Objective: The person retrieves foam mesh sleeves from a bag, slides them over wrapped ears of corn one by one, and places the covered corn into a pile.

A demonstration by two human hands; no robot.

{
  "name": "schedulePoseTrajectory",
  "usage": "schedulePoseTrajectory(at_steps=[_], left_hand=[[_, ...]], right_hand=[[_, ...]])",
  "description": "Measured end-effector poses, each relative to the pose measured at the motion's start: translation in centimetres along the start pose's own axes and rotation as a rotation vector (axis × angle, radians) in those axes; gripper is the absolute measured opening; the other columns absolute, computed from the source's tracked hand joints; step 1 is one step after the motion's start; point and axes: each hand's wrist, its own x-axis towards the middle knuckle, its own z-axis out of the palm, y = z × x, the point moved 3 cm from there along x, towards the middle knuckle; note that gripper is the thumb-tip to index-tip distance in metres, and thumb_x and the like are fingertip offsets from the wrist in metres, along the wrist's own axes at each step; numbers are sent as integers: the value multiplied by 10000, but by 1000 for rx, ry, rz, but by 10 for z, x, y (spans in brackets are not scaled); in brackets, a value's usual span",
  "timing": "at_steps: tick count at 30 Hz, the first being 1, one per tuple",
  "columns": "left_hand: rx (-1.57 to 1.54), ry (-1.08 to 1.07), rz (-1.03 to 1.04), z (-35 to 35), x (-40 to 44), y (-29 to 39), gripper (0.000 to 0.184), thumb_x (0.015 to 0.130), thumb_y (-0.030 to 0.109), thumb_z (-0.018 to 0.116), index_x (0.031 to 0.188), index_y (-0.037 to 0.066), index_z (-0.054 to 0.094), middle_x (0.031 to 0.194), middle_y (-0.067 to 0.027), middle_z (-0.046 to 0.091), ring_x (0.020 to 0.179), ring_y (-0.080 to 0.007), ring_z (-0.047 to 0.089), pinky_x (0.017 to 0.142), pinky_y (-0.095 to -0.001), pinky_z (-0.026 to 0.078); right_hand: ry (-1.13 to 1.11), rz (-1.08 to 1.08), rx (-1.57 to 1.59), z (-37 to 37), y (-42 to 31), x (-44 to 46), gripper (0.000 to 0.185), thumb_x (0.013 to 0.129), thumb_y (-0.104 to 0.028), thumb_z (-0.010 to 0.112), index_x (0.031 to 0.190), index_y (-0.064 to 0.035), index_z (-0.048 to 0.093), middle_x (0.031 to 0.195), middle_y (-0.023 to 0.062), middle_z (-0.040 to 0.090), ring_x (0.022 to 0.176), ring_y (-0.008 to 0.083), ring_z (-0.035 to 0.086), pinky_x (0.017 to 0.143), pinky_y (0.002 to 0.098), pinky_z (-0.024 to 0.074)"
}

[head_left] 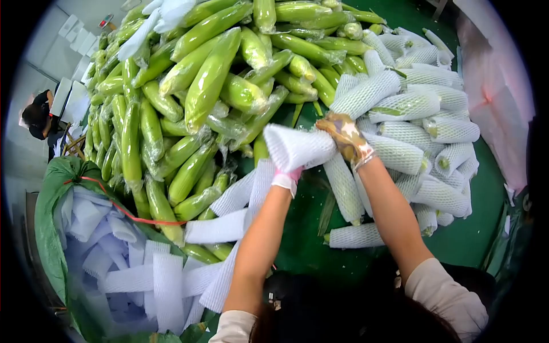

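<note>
My left hand (289,178), in a pink and white glove, is closed around the underside of a white foam net sleeve (297,147). The sleeve's wide mouth faces left, and whether an ear of corn is inside is hidden. At its narrow right end, my right hand (346,137), in a brown-stained glove, has its fingers curled on the foam. Left of my hands rises a big heap of green corn ears (214,80) in clear film. Beside my right forearm lie several corn ears in foam net sleeves (406,154), piled up.
A green sack (51,211) full of loose white foam sleeves (166,280) stands at lower left, a red cord (137,218) across its edge. The green surface (303,240) shows between the piles. Pale pink sheeting (494,97) hangs at right. Another person (39,117) is at far left.
</note>
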Motion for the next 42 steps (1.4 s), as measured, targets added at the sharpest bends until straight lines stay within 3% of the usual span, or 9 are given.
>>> schedulePoseTrajectory(at_steps=[4, 12, 16, 21, 23, 27, 31, 37, 42], left_hand=[[-467, 303, -73, 22, -19, 21, 239, 915, 133, 501, 1069, -12, 612, 1022, -118, 643, 863, -185, 612, 767, -313, 490], [-256, 446, 33, -4, -14, -27, 236, 905, 191, 552, 969, -14, 651, 922, -105, 666, 793, -181, 624, 715, -310, 500], [-1268, 189, 7, 1, -30, -29, 372, 944, 268, 499, 1218, 22, 553, 1188, -130, 580, 1039, -276, 584, 915, -370, 480], [-263, 280, -180, 41, -111, 162, 470, 986, 408, 415, 1095, -8, 606, 1040, -101, 639, 995, -188, 588, 888, -313, 457], [356, 164, 205, 53, -142, 185, 397, 980, 320, 417, 1200, 4, 514, 1156, -118, 582, 1056, -236, 565, 910, -341, 445], [-552, 274, -56, 36, -162, 139, 413, 982, 320, 393, 1307, 70, 438, 1251, -119, 528, 1134, -277, 514, 976, -404, 411], [-957, 105, -305, 0, -173, 139, 468, 970, 394, 402, 1310, 76, 447, 1245, -99, 541, 1127, -241, 531, 943, -410, 449], [-364, -89, -469, -4, -220, 148, 665, 984, 538, 254, 1348, 6, 413, 1192, -118, 593, 1057, -220, 594, 889, -343, 484], [-393, -233, -612, -21, -244, 139, 776, 738, 334, 689, 1342, -56, 397, 1131, -117, 612, 976, -183, 605, 832, -291, 483]], right_hand=[[172, 277, 514, 6, 61, -30, 208, 836, -242, 637, 899, -46, 671, 758, 131, 656, 645, 248, 615, 612, 355, 477], [166, -13, -764, 21, 52, -34, 205, 832, -208, 590, 889, -14, 632, 763, 182, 642, 747, 344, 627, 659, 400, 492], [141, 376, 674, 58, 80, -38, 152, 865, -123, 574, 968, -16, 608, 836, 133, 649, 723, 248, 613, 643, 340, 495], [-8, 556, 1390, 65, 64, -95, 267, 917, -156, 515, 1123, 10, 554, 1059, 157, 623, 934, 258, 607, 821, 372, 507], [-40, 523, 1535, 72, 106, -104, 324, 970, -224, 407, 1196, -33, 539, 1099, 133, 625, 981, 241, 609, 872, 355, 502], [8, -267, -518, 44, -76, -128, 336, 802, -148, 560, 1116, -29, 555, 1024, 209, 569, 953, 377, 560, 847, 402, 465], [-160, -462, -18, 10, -186, -89, 484, 772, -111, 565, 1239, -8, 493, 1202, 153, 513, 1112, 294, 521, 971, 360, 406], [-753, -601, -391, 19, -179, -70, 462, 782, -240, 661, 1153, -4, 515, 1068, 158, 538, 1010, 244, 553, 881, 331, 447], [-645, -242, -412, 5, -165, -79, 597, 741, -422, 755, 1095, -6, 514, 1025, 146, 542, 954, 229, 550, 821, 327, 448]])
